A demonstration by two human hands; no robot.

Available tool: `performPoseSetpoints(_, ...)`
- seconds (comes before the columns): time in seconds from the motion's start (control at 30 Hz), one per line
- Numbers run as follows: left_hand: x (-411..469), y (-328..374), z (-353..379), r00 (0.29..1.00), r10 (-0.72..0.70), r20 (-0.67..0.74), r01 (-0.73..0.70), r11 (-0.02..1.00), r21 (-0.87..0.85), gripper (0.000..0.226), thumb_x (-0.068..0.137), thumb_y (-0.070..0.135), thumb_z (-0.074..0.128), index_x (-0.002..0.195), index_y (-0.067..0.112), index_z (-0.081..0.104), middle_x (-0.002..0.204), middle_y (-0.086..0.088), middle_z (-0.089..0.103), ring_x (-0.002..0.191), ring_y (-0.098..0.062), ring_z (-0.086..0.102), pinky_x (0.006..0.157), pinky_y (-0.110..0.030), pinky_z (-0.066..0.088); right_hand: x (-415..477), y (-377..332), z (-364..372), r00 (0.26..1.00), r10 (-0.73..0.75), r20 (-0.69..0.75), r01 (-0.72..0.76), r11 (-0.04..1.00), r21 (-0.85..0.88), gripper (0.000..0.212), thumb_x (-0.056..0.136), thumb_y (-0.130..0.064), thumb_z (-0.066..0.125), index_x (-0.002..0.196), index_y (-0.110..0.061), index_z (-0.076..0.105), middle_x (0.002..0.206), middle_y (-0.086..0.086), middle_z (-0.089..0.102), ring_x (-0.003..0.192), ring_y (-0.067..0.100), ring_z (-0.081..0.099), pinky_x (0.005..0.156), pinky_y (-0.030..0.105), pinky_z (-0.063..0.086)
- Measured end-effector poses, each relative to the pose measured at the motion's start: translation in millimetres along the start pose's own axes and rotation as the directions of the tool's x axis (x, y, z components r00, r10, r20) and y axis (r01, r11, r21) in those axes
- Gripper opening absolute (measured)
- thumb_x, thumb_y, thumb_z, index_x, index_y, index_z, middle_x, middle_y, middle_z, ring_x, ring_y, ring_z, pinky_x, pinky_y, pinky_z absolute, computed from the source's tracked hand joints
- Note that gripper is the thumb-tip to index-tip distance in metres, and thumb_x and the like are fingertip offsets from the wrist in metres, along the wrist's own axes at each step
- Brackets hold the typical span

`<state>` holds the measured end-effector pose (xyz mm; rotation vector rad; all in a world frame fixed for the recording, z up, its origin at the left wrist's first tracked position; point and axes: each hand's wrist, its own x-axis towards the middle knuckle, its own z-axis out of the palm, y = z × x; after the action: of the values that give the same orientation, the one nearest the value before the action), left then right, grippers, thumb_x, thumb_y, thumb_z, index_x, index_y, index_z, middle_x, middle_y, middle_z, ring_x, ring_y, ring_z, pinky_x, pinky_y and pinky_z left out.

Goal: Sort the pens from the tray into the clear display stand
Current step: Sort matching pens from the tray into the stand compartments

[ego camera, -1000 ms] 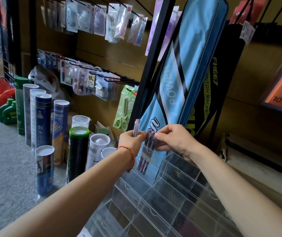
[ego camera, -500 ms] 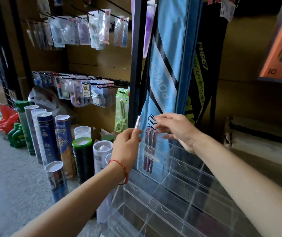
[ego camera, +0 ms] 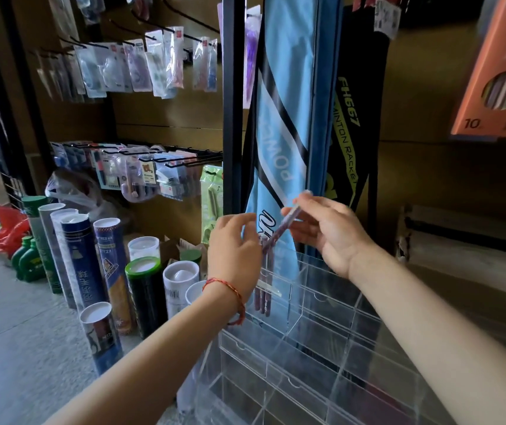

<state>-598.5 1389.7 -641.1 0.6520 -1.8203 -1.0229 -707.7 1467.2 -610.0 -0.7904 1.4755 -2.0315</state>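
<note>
My right hand (ego camera: pixel 331 231) pinches a clear, dark-cored pen (ego camera: pixel 287 220) that slants down to the left over the top row of the clear display stand (ego camera: pixel 334 320). The pen's lower end meets the curled fingers of my left hand (ego camera: pixel 233 256), which has a red string on its wrist. The back of that hand hides whether its fingertips grip the pen. Several similar pens (ego camera: pixel 262 291) stand upright in the stand's top left compartment, just below the left hand. The other compartments look bare. No tray is in view.
A blue racket bag (ego camera: pixel 282 124) and a black one (ego camera: pixel 353 118) hang right behind the stand beside a black post (ego camera: pixel 232 111). Shuttlecock tubes (ego camera: pixel 77 259) stand on the floor to the left. Packaged goods hang on wall hooks (ego camera: pixel 153 62).
The pen that my left hand held upright now lies slanted in my right hand's pinch. My left hand has dropped a little, to the pen's lower end.
</note>
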Motion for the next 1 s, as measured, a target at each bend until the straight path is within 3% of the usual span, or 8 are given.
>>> performPoseSetpoints(0.13, -1.0, -15.9, -0.7, 0.979, -0.139, 0.148, 0.146, 0.989, -0.037, 0.036, 0.100, 0.014, 0.033, 0.132, 0.015, 0.048, 0.127, -0.023, 0.054, 0.087, -0.030, 0.056, 0.068, -0.030, 0.048, -0.1, -1.3, 0.6, 0.950, -0.122, -0.289, 0.183, 0.964, 0.192, 0.015, 0.098, -0.017, 0.045, 0.088, -0.006, 0.050, 0.077, 0.013, 0.066, 0.062, 0.019, 0.067, 0.065, 0.031, 0.060)
performPoseSetpoints(0.2, -2.5, -22.7, 3.3, 0.977, -0.132, 0.167, 0.140, 0.989, -0.040, 0.035, 0.100, 0.016, 0.034, 0.132, 0.016, 0.048, 0.117, -0.015, 0.059, 0.079, -0.024, 0.056, 0.067, -0.023, 0.048, 0.5, -0.6, 1.7, 0.883, -0.223, -0.413, 0.297, 0.946, 0.126, 0.011, 0.098, -0.015, 0.043, 0.097, -0.004, 0.047, 0.089, 0.018, 0.064, 0.074, 0.026, 0.068, 0.069, 0.035, 0.060)
performPoseSetpoints(0.27, -2.2, -26.8, 6.0, 0.980, -0.115, 0.160, 0.125, 0.991, -0.051, 0.034, 0.100, 0.016, 0.034, 0.130, 0.017, 0.050, 0.100, -0.004, 0.061, 0.057, -0.008, 0.048, 0.045, -0.008, 0.039, -0.3, 2.0, 1.3, 0.810, -0.356, -0.465, 0.388, 0.921, -0.029, 0.008, 0.099, -0.014, 0.042, 0.104, -0.008, 0.043, 0.099, 0.018, 0.061, 0.085, 0.026, 0.066, 0.072, 0.035, 0.059)
performPoseSetpoints(0.4, 0.1, -28.2, 6.8, 0.977, -0.131, 0.169, 0.141, 0.989, -0.045, 0.035, 0.100, 0.013, 0.034, 0.130, 0.018, 0.051, 0.071, 0.003, 0.054, 0.032, -0.002, 0.038, 0.034, -0.008, 0.027, -2.6, 11.3, 2.5, 0.792, -0.578, -0.197, 0.458, 0.776, -0.435, 0.004, 0.096, -0.014, 0.048, 0.100, -0.015, 0.046, 0.085, 0.009, 0.064, 0.073, 0.021, 0.065, 0.070, 0.038, 0.058)
performPoseSetpoints(0.53, -0.4, -25.6, 7.1, 0.976, -0.137, 0.170, 0.146, 0.988, -0.042, 0.036, 0.099, 0.012, 0.035, 0.132, 0.018, 0.049, 0.078, 0.000, 0.058, 0.037, -0.003, 0.034, 0.035, -0.009, 0.028, -2.7, 17.6, 9.3, 0.887, -0.445, 0.123, 0.421, 0.669, -0.612, 0.014, 0.092, -0.016, 0.056, 0.098, -0.027, 0.049, 0.077, 0.012, 0.068, 0.076, 0.025, 0.067, 0.077, 0.046, 0.055)
performPoseSetpoints(0.73, -2.8, -23.5, 5.6, 0.975, -0.144, 0.170, 0.151, 0.988, -0.028, 0.038, 0.099, 0.013, 0.035, 0.135, 0.017, 0.046, 0.119, -0.017, 0.061, 0.067, -0.022, 0.058, 0.052, -0.027, 0.047, -3.8, 14.0, 7.8, 0.942, -0.312, 0.125, 0.320, 0.721, -0.614, 0.013, 0.085, -0.016, 0.064, 0.081, -0.018, 0.052, 0.076, 0.001, 0.054, 0.078, 0.036, 0.064, 0.074, 0.053, 0.055)
performPoseSetpoints(0.87, 0.1, -29.9, 6.7, 0.975, -0.133, 0.178, 0.143, 0.989, -0.042, 0.039, 0.099, 0.012, 0.035, 0.136, 0.017, 0.045, 0.122, -0.017, 0.059, 0.053, -0.003, 0.042, 0.042, -0.007, 0.033, -3.3, 11.6, 8.2, 0.949, -0.291, 0.125, 0.306, 0.739, -0.600, 0.015, 0.086, -0.011, 0.063, 0.078, -0.014, 0.049, 0.069, 0.003, 0.051, 0.069, 0.030, 0.061, 0.061, 0.052, 0.057)
performPoseSetpoints(1.0, 0.3, -30.0, 7.5, 0.974, -0.132, 0.186, 0.144, 0.988, -0.051, 0.039, 0.099, 0.011, 0.034, 0.136, 0.017, 0.045, 0.114, -0.014, 0.062, 0.048, -0.003, 0.039, 0.039, -0.006, 0.031, 0.9, 17.8, 7.9, 0.938, -0.318, 0.136, 0.321, 0.655, -0.684, 0.017, 0.083, -0.016, 0.064, 0.071, -0.014, 0.052, 0.062, 0.004, 0.055, 0.068, 0.034, 0.062, 0.063, 0.052, 0.057)
